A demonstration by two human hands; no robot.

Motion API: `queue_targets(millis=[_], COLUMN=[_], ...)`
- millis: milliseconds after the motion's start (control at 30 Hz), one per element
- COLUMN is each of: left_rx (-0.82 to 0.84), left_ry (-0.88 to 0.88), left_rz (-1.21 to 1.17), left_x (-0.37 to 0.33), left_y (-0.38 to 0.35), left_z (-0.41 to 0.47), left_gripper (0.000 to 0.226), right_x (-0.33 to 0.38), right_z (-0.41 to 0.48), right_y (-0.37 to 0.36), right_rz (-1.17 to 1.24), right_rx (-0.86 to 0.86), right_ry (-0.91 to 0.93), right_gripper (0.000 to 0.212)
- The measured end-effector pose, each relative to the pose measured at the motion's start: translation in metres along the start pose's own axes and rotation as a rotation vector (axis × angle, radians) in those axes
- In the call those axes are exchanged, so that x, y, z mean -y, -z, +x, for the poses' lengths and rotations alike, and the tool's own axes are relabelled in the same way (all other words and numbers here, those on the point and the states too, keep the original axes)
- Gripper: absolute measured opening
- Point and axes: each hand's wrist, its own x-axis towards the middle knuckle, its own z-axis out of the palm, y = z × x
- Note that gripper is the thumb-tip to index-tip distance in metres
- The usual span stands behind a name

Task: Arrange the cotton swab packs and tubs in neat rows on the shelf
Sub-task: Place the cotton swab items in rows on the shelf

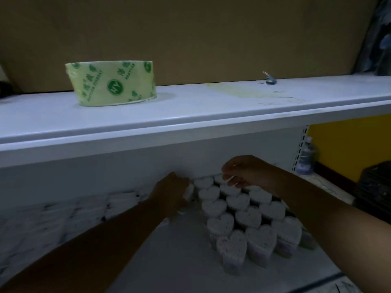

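Left hand (171, 191) is reaching in under the upper shelf (190, 106), fingers curling round a white tub (189, 191) at the back left corner of the tub block, gripping its side; the tub is standing upright on the lower shelf (179, 250), just beside the back row. Right hand (247, 172) is hovering over the back rows, fingers (230, 181) bending down toward the tub tops; motion blur here, cannot tell if it is pinching anything or just touching.

Heart-shaped cotton swab tubs (247, 216) are standing upright in slanted rows on the right half of the lower shelf, packed touching each other, running from the back wall toward the front edge. Cotton swab packs (63, 216) are lying in flat rows on the left half, blurred, with a bare strip of shelf between them and the tubs; the left forearm is crossing over that strip.

On the upper shelf a roll of pale yellow tape with green print (112, 83) is sitting left of centre, and a small metal clip (269, 80) is lying well apart to the right, near the brown back panel (190, 39). Far right, behind the slotted shelf post, a clear bottle (306, 157) is standing against a yellow wall (349, 144), with a dark crate (374, 187) near it
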Motion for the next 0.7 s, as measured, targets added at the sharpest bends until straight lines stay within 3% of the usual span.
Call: queue_targets(millis=[300, 433, 533, 700], left_rx=[0.026, -0.068, -0.004, -0.061], left_ry=[0.012, -0.05, 0.005, 0.077], left_rz=[0.143, 0.231, 0.158, -0.143], left_x=[-0.009, -0.007, -0.008, 0.009], left_y=[-0.001, 0.001, -0.004, 0.009], left_z=[0.009, 0.01, 0.007, -0.014], left_gripper=[0.053, 0.063, 0.055, 0.052], right_x=[-0.018, -0.019, -0.019, -0.008], right_z=[-0.003, -0.005, -0.007, -0.006], right_y=[0.009, 0.011, 0.01, -0.006], right_rz=[-0.053, -0.092, -0.102, -0.137], right_rx=[0.021, 0.003, 0.022, 0.017], right_ry=[0.007, 0.046, 0.066, 0.092], right_gripper=[0.01, 0.009, 0.009, 0.012])
